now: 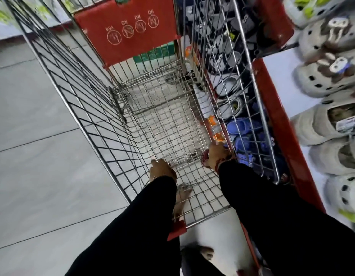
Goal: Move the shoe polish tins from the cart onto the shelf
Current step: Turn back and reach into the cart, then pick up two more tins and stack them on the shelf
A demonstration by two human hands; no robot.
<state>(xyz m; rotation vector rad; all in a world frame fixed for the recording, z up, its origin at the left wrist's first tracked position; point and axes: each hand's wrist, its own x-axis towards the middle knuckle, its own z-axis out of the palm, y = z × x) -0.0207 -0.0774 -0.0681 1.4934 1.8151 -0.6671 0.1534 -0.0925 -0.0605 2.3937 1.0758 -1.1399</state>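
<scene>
I look down into a wire shopping cart [105, 124]. Both my arms, in black sleeves, reach to its mesh floor. My right hand [217, 154] is at the cart's near right corner, its fingers closed around a round red shoe polish tin [205, 156] that shows at the hand's left edge. My left hand [162, 169] is low at the near left of the floor with its fingers curled downward. Whatever is under it is hidden. The shelf [276, 108], with a red front edge and a white top, runs along the right of the cart.
Grey and beige clog slippers [327, 76] fill the shelf's top. Blue and dark clogs [240, 126] on a lower level show through the cart's right wall. A red child-seat flap [129, 28] closes the cart's far end. Grey tiled floor lies to the left. My bare feet show below.
</scene>
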